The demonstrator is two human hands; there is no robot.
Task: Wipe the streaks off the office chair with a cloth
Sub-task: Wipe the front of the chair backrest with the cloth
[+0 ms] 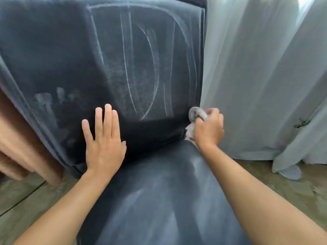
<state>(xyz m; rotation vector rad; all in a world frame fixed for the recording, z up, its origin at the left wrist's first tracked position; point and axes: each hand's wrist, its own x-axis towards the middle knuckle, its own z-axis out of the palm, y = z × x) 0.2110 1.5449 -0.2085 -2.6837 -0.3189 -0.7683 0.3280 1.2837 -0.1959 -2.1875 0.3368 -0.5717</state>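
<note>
Right hand (208, 129) grips cloth (195, 113) beside streaked chair (58, 50); no writing legible.

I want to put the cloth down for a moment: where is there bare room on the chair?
The seat is bare between both forearms. Near the backrest it is crowded: the left hand presses flat there, and the right hand grips the cloth at its right edge.

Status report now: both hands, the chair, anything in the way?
Left hand flat, open on chair back. Right hand shut on cloth at back's lower right edge. White streaks remain. Nothing in the way.
</note>
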